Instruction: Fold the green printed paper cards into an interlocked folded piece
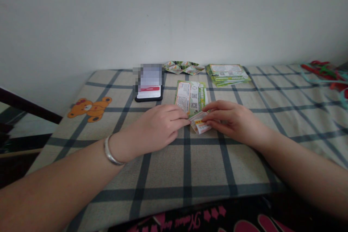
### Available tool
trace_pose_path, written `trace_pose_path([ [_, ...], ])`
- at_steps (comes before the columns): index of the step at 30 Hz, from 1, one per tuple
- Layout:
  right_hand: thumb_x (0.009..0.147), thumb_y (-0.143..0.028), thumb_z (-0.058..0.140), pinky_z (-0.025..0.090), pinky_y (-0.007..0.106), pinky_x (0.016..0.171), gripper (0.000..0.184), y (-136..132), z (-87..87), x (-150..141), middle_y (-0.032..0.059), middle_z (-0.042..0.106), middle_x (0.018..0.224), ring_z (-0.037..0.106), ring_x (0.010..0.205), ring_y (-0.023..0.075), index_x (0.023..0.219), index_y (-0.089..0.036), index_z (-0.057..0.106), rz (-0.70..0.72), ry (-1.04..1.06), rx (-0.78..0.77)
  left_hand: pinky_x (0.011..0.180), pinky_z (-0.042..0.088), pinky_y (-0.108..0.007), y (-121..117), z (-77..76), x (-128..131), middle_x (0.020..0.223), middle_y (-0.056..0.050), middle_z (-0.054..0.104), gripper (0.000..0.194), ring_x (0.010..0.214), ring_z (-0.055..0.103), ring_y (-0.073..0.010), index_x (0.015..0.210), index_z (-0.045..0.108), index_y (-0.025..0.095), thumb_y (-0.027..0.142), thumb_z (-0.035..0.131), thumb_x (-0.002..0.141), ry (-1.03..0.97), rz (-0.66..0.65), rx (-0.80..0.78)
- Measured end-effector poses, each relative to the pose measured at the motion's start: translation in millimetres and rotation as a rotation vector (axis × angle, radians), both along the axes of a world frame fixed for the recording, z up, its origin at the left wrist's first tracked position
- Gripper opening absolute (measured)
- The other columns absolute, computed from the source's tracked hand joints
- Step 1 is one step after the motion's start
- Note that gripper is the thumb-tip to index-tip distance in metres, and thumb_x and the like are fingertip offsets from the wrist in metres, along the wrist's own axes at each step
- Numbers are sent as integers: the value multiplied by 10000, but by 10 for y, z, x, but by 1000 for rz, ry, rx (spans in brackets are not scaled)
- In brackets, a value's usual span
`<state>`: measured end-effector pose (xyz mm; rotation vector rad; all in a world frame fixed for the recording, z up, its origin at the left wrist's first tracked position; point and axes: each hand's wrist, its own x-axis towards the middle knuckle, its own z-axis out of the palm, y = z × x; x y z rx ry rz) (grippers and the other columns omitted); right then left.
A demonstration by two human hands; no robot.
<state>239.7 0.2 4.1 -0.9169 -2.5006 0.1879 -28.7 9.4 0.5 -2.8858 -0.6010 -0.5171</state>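
A small folded piece of printed paper (198, 120), with orange and white parts, is between my two hands over the checked tablecloth. At its left edge are the closed fingertips of my left hand (160, 127), which wears a silver bangle on the wrist. The fingers and thumb of my right hand (231, 119) pinch the paper's right side. Just beyond lies a flat green and white printed leaflet (187, 96), its near edge partly covered by my hands and the folded paper.
Beyond the left hand lies a phone (149, 93) in a black case, its screen partly pixelated. Folded green paper pieces (183, 67) sit by the wall, beside a stack of leaflets (228, 74). A bear cutout (89, 108) is at left; red and green items (323, 70) are far right.
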Motion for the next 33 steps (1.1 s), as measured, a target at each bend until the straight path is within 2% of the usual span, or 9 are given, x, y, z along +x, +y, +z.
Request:
trace_pose_path([
  [9, 939, -289, 546, 526, 421, 928, 277, -16, 54, -26, 92, 656, 1224, 626, 1069, 231, 1158, -219, 701, 36, -128, 78, 980, 532, -391, 4, -3, -4, 1115, -82, 708, 296, 1089, 618, -226, 1119, 667, 122, 98, 553, 846, -2, -14, 36],
  [13, 957, -269, 516, 520, 438, 949, 295, -21, 44, -42, 96, 639, 1288, 617, 1094, 239, 1190, -215, 690, 31, -171, 69, 938, 550, -374, -16, 7, 2, 1077, -114, 702, 258, 1035, 640, -221, 1081, 651, 101, 102, 539, 848, -31, 26, 49],
  [18, 979, -243, 464, 478, 470, 1036, 331, -21, 6, -59, 95, 572, 1406, 585, 1203, 259, 1240, -206, 664, 7, -203, 90, 952, 548, -374, -28, 8, -5, 1109, -132, 691, 313, 1073, 635, -230, 1151, 621, 96, 105, 538, 849, -40, 34, 63],
  [27, 979, -227, 455, 433, 464, 1097, 359, 11, -51, -70, 98, 594, 1387, 552, 1267, 260, 1283, -194, 644, -2, -217, 87, 917, 564, -370, -22, 15, -7, 1134, -136, 670, 334, 1056, 637, -230, 1188, 579, 97, 117, 498, 864, -54, 59, 30],
  [33, 982, -247, 456, 457, 477, 1062, 353, 29, -67, -75, 91, 607, 1371, 569, 1232, 270, 1270, -196, 653, -5, -209, 93, 980, 534, -391, -2, 5, 4, 1121, -110, 683, 290, 1078, 621, -233, 1122, 636, 106, 110, 511, 861, -54, 37, -35],
])
